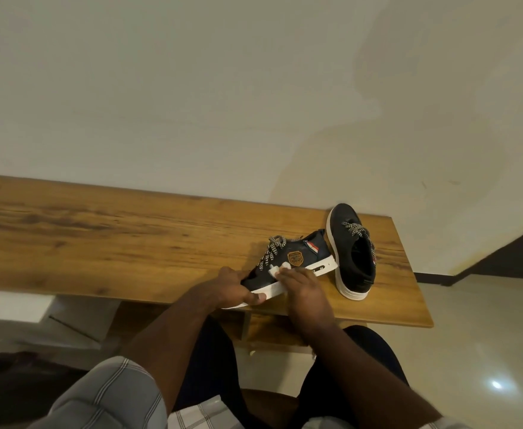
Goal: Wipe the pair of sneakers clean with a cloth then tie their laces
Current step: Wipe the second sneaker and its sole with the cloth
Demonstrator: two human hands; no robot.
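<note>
A: Hands first. What do they hold?

B: My left hand (233, 289) grips the near sneaker (288, 267) by its toe on the table (99, 236). My right hand (303, 292) presses a white cloth (280, 270), mostly hidden, against its side, probably pinching it. The other sneaker (351, 252) sits just beside.

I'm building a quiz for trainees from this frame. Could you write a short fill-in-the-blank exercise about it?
1. The right hand presses a white ____ against the side of the near sneaker.
2. The left hand grips that sneaker at its ____ end.
3. The other sneaker stands on the wooden ____, touched by neither hand.

Missing words: cloth; toe; table
</note>
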